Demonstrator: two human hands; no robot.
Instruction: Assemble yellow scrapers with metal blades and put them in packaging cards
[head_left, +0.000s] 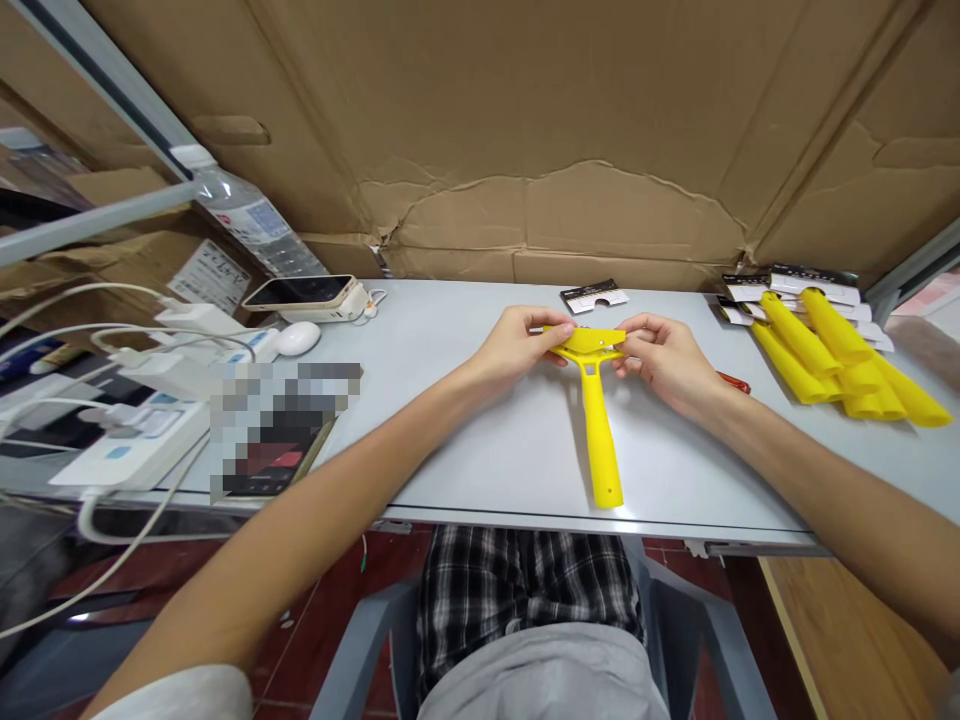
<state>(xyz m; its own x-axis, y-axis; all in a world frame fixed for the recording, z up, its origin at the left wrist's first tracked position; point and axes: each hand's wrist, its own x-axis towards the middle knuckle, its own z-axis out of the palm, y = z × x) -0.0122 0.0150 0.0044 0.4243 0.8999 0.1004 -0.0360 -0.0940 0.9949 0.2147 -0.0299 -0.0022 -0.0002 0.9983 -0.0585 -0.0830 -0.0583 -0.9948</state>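
Above the desk (pixel 480 480), handle toward its near edge, is a yellow scraper (pixel 600 430). The left hand (pixel 514 345) pinches its head; the right hand (pixel 664 362) curls at the head's other end, grip unclear. Near the desk's far edge lies a notched card (pixel 592 298).

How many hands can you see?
2. The left hand pinches the yellow tool at its head's left end; the right hand is at the right end.
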